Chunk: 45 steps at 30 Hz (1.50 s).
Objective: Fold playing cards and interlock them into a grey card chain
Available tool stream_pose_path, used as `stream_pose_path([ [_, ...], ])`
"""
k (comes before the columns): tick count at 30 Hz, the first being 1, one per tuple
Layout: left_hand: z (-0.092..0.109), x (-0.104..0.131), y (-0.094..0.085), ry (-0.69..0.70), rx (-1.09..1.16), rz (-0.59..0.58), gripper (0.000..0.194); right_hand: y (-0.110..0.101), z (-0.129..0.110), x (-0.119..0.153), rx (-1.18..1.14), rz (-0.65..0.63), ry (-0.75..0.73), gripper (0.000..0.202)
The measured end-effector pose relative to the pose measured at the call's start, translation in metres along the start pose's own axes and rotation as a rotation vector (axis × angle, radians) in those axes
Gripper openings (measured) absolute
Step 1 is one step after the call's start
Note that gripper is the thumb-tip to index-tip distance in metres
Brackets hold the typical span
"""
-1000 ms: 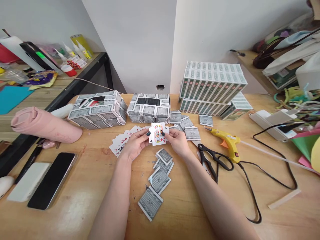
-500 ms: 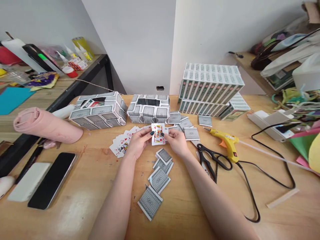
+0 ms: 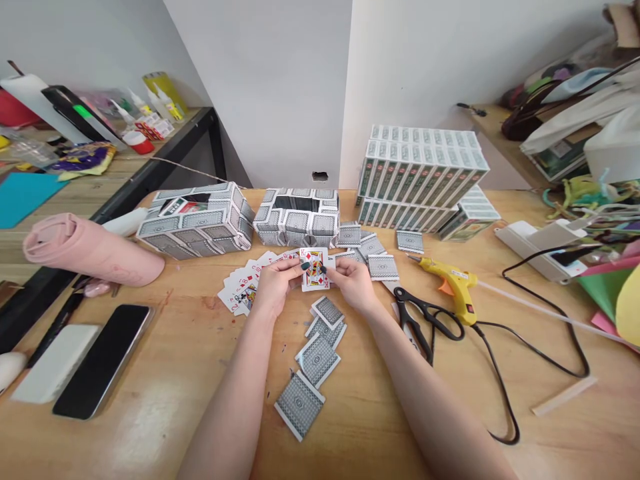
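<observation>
A king of diamonds playing card (image 3: 315, 270) faces me between my two hands. My left hand (image 3: 278, 283) pinches its left side, thumb in front and fingers behind. At its right edge, my right hand (image 3: 351, 280) grips with the thumb tip on the card's face; another card shows partly behind it. Face-up cards (image 3: 239, 287) lie fanned beside my left hand. Below the hands runs a trail of folded cards (image 3: 319, 359), backs up. More grey-backed cards (image 3: 383, 267) lie beyond my right hand. Two boxes covered in cards (image 3: 297, 219) stand behind.
Black scissors (image 3: 430, 317) and a yellow glue gun (image 3: 456, 287) with its cord lie at right. Stacked card decks (image 3: 420, 173) stand at the back right, near a white power strip (image 3: 545, 247). A phone (image 3: 103, 360) and a pink roll (image 3: 95, 250) are at left.
The king of diamonds has turned slightly and shifted a little left, so its upper-left K now shows. Both hands keep their grip and have barely moved.
</observation>
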<state>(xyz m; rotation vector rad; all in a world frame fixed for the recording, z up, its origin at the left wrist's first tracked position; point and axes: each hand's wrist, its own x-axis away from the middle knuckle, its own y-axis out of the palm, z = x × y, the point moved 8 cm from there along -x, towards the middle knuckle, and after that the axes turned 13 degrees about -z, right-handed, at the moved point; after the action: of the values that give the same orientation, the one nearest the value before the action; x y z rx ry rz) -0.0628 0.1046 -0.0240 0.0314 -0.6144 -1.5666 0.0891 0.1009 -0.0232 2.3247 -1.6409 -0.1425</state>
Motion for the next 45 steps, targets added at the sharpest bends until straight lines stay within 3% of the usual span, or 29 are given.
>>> stream_pose_path([
  [11,0.000,-0.001,0.003,0.094,-0.090,0.053,0.021,0.003,-0.001,0.001,-0.041,-0.027,0.015,0.027],
  [19,0.021,0.014,0.014,0.411,-0.626,0.153,0.023,0.006,0.002,0.001,-0.067,-0.041,0.028,0.030],
  [23,0.026,0.019,0.019,0.475,-0.728,0.164,0.024,0.008,0.003,0.001,-0.070,-0.059,0.032,0.029],
  [28,0.021,0.014,0.016,0.450,-0.532,0.128,0.024,0.004,-0.003,0.003,-0.050,0.024,-0.017,0.028],
  [32,0.009,0.006,0.018,0.343,-0.250,-0.032,0.028,-0.008,-0.013,0.005,-0.029,0.135,-0.089,0.028],
  [36,0.001,0.003,0.024,0.235,-0.143,-0.164,0.020,-0.014,-0.018,0.006,-0.054,0.185,-0.114,0.026],
  [45,0.001,0.001,0.020,0.156,-0.086,-0.180,0.020,-0.012,-0.015,0.005,-0.083,0.158,-0.114,0.025],
])
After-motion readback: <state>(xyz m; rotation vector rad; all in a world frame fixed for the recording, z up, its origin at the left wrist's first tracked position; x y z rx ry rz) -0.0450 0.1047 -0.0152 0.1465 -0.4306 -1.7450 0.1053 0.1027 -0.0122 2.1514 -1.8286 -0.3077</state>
